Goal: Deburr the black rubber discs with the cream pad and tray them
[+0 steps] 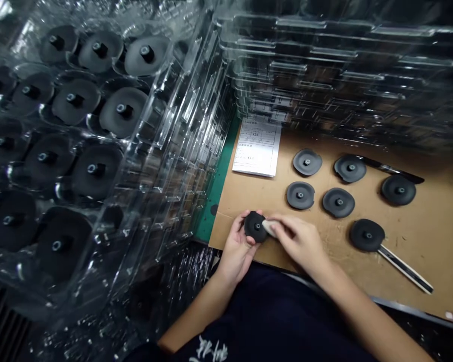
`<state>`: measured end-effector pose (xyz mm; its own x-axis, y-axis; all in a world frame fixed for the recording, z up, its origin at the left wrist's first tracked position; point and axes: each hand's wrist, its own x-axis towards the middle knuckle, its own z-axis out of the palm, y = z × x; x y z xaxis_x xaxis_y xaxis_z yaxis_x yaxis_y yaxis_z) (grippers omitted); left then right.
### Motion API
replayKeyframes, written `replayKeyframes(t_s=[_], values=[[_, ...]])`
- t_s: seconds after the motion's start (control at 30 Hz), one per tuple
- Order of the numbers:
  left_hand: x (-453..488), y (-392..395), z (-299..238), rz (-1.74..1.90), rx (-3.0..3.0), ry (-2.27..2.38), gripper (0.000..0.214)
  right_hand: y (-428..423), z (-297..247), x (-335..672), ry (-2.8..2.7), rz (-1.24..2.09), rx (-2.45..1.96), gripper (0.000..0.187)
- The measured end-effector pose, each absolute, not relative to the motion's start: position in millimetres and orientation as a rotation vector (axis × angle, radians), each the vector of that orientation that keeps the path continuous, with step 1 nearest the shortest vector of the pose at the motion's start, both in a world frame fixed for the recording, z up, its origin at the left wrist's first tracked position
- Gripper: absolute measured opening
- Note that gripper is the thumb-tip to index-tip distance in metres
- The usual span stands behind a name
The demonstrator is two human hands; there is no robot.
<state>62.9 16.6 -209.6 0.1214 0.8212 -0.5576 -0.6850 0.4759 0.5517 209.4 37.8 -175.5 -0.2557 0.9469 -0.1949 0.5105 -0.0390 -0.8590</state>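
My left hand (237,247) is closed round a black round disc part (254,226) with a small hub in its middle, held over the front edge of a brown cardboard sheet (419,221). My right hand (298,240) pinches a small pale object (270,227) against the disc's right side; I cannot make out what it is. Several more of the same black discs (338,202) lie in loose rows on the cardboard to the right of my hands.
Clear plastic trays (98,151) holding several black discs stand stacked at the left. More clear trays (343,75) are piled along the back. A printed paper sheet (257,147) lies on the cardboard's far left. A black-and-white strip tool (407,269) rests at the right.
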Motion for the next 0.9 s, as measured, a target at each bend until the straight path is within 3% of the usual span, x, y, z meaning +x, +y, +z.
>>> replayKeyframes(t_s=[0.27, 0.37, 0.43, 0.53, 0.63, 0.77, 0.9], values=[[63, 11, -201, 1.074, 0.289, 0.923, 0.066, 42, -178, 221, -1.700, 1.105, -1.523, 0.017], [69, 6, -187, 0.996, 0.327, 0.916, 0.072, 34, -158, 229, -1.627, 0.977, -1.542, 0.021], [75, 2, -176, 0.925, 0.344, 0.916, 0.064, 18, -138, 229, -1.619, 0.926, -1.437, 0.024], [82, -6, -163, 0.832, 0.338, 0.914, 0.054, -4, -114, 229, -1.681, 1.030, -1.289, 0.022], [88, -9, -152, 0.823, 0.335, 0.875, 0.060, -8, -104, 234, -1.776, 1.113, -1.277, 0.017], [91, -9, -137, 0.836, 0.387, 0.817, 0.064, -11, -98, 236, -1.660, 0.809, -1.269, 0.023], [89, -10, -126, 0.836, 0.387, 0.833, 0.067, -21, -91, 236, -1.720, 1.042, -1.157, 0.021]])
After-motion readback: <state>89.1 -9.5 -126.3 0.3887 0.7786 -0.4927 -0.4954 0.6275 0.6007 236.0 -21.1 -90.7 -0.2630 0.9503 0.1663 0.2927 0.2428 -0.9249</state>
